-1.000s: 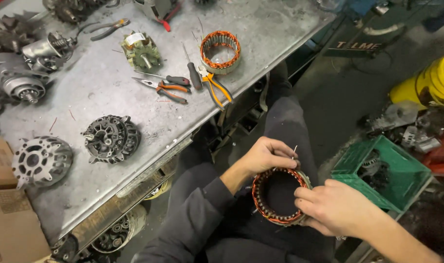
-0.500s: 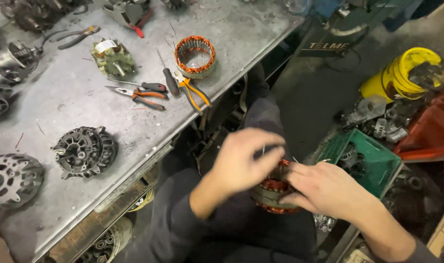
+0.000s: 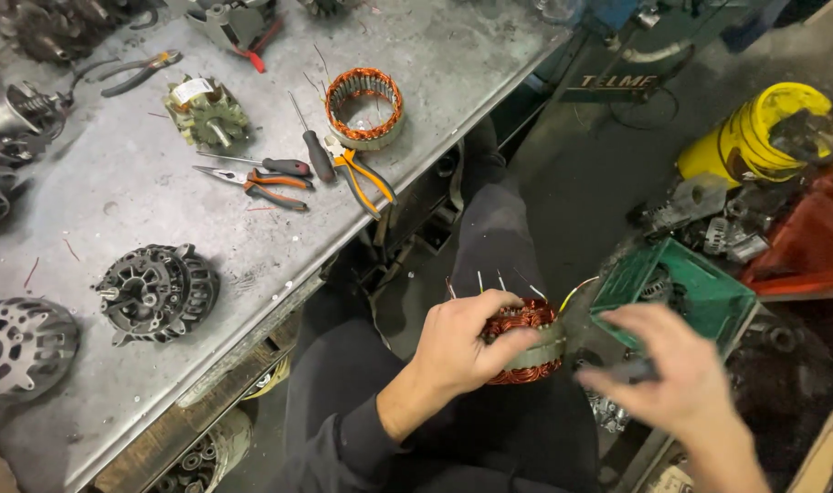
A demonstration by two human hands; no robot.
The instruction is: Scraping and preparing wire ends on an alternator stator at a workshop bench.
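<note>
Over the lap, just off the bench edge, the left hand (image 3: 458, 351) grips a copper coil ring (image 3: 526, 342) w/ fingers wrapped across its top and thumb along the metal band; thin wire ends stick up from it. Right hand (image 3: 677, 379) is blurred, just beside the ring to its right but apart from it, fingers spread loosely, holding nothing I can make out. Behind that hand a green crate (image 3: 700, 288) sits on the floor, a yellow bucket (image 3: 754, 132) further back. On the metal bench (image 3: 115, 183): a second coil ring (image 3: 363, 108), orange-handled pliers (image 3: 366, 173) touching it, a screwdriver (image 3: 311, 146), red-handled pliers (image 3: 257, 183), and a black housing (image 3: 156, 292) near the front edge.
</note>
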